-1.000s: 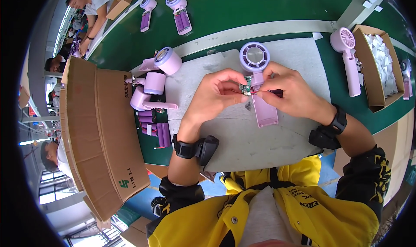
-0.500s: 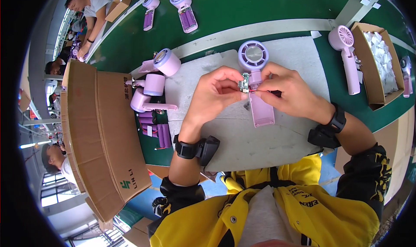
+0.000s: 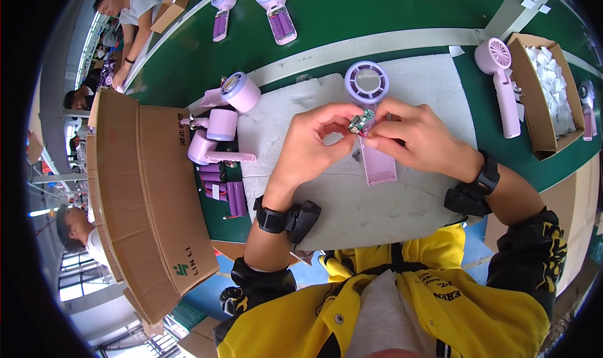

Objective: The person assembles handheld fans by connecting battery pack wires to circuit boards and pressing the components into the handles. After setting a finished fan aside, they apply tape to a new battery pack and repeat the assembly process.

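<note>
A small green circuit board is held up between my hands, tilted. My left hand pinches it at its left side with index finger and thumb. The fingertips of my right hand are pressed together at the board's lower right edge, where a bit of red wire shows; what they grip is mostly hidden. Beneath lies a pink handheld fan with a lilac round head at the far end. Its open handle shell points toward me, and my fingers cover the part where head and handle meet.
A pale mat lies under the work. Left are fan heads, purple battery cells and a tall cardboard box. Right are a pink fan and a carton of white pieces. More fans lie beyond the rail; a co-worker leans in.
The circuit board has turned from nearly upright to tilted, showing more of its face. My right fingers have shifted slightly left along its edge.
</note>
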Demonstrator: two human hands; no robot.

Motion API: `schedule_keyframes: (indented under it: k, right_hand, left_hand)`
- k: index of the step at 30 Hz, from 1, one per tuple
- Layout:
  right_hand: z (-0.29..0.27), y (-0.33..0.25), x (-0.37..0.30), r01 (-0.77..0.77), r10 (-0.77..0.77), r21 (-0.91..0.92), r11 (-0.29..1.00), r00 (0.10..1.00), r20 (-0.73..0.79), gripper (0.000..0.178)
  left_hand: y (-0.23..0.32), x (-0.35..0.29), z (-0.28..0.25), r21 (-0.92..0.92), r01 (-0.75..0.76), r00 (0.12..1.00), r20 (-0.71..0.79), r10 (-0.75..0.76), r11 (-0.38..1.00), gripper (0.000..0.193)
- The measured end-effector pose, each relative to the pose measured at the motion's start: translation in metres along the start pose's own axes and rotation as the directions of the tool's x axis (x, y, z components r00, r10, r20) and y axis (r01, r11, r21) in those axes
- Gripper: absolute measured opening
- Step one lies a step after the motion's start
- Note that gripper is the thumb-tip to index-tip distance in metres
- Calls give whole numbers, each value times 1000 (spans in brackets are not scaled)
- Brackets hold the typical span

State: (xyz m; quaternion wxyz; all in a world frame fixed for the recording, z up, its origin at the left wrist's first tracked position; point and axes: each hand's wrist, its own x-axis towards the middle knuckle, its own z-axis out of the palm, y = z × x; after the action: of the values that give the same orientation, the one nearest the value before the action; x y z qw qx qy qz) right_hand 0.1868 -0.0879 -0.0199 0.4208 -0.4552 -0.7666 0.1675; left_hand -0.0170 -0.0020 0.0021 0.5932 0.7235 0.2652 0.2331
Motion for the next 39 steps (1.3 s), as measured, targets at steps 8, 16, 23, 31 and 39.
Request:
schedule_keyframes:
  k: [8, 16, 23, 31, 39]
  right_hand:
    - [3, -17, 3, -242, 244, 36, 970, 966, -90, 27]
    - [3, -18, 6, -170, 148, -153, 973, 978, -145, 30]
    - [5, -12, 6, -187, 164, -120, 975, 970, -182, 31]
    - [6, -11, 4, -201, 196, -10, 980, 964, -178, 29]
    - [5, -10, 4, -231, 236, 50, 972, 954, -184, 28]
  left_hand:
    - [0, 0, 4, 203, -104, 994, -13, 109, 974, 40]
    - [1, 2, 4, 229, -116, 991, -41, 129, 966, 36]
    - [2, 3, 3, 209, -98, 992, -54, 111, 973, 30]
    - [-3, 3, 1, 135, -115, 992, -35, 121, 984, 28]
    - [-1, 4, 1, 268, -182, 981, -10, 192, 946, 30]
